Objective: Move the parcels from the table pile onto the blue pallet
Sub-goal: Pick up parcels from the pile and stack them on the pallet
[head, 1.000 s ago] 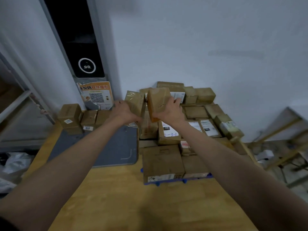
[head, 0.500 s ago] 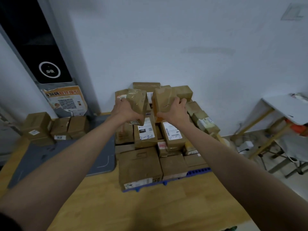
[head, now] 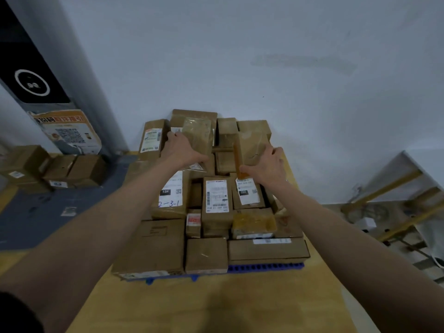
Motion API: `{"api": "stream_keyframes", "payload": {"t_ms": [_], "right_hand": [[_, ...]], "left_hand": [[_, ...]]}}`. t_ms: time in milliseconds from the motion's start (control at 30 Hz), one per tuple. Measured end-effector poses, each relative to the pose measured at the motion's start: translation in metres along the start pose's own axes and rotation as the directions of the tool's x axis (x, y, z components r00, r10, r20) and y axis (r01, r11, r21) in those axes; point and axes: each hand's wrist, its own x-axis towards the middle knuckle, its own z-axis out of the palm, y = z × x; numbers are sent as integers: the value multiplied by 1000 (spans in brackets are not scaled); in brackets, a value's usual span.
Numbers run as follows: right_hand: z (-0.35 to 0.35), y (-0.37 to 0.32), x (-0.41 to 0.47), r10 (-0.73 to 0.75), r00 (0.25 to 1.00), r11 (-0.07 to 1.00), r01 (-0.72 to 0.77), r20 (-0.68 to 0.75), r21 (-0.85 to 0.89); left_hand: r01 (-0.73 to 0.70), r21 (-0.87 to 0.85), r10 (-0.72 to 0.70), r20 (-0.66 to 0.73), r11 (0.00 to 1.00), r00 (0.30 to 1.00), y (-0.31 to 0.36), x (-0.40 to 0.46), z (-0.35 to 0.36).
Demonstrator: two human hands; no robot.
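Gripping one parcel (head: 198, 137) in the left hand (head: 182, 150) and another (head: 252, 146) in the right hand (head: 269, 168), fingers curled, the person is reaching over the well-stacked blue pallet (head: 265, 267) while several boxes (head: 60, 169) are waiting on the bench (head: 216, 306).

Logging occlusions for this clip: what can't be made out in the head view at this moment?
- Blue pallet: only its front edge shows; stacked parcels cover the rest.
- Parcel in the left hand: its underside is hidden by the hand.
- Parcel in the right hand: no label faces the camera.
- Label text: too small and blurred to read.
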Motion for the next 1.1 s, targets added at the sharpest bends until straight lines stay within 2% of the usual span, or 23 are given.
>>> {"api": "stream_keyframes", "payload": {"t_ms": [267, 433, 767, 1100], "right_hand": [[13, 21, 40, -36, 997, 999, 35, 70, 10], [26, 23, 60, -46, 992, 998, 41, 116, 45], [52, 20, 106, -41, 986, 999, 45, 162, -21], [111, 1, 151, -8, 983, 999, 17, 185, -46]], "left_hand": [[95, -4, -95, 10, 996, 995, 15, 18, 28], [101, 75, -104, 36, 992, 994, 23, 33, 42], [91, 99, -101, 96, 991, 990, 23, 84, 69], [124, 78, -135, 153, 989, 979, 12, 135, 91]]}}
